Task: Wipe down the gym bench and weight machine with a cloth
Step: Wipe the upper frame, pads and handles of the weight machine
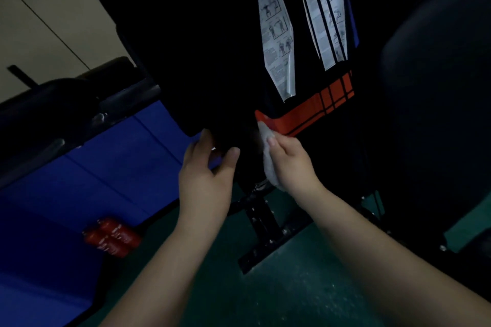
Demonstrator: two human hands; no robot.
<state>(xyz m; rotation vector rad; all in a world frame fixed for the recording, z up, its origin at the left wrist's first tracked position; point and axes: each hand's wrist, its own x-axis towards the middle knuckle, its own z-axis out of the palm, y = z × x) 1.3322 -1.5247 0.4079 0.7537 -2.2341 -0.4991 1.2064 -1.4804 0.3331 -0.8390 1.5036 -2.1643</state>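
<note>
Right hand (289, 159) pinches soft, light cloth (267, 156), best bunched, against weight machine (305, 119); left hand (206, 167) grasps its dark edge.

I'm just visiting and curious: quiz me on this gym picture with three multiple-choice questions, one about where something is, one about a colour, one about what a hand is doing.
1. Where do the red cylinders lie?
A. on the floor at lower left
B. on the bench
C. in a hand

2. What colour is the band on the weight machine beside the cloth?
A. green
B. orange-red
C. yellow

3. What is the right hand doing?
A. hanging idle
B. holding the cloth
C. resting flat on the floor

Answers:
1 A, they lie low by the blue mat.
2 B, the band shows orange-red with black lines.
3 B, its fingers pinch the pale cloth against the machine; the left hand grips a dark edge.
</note>
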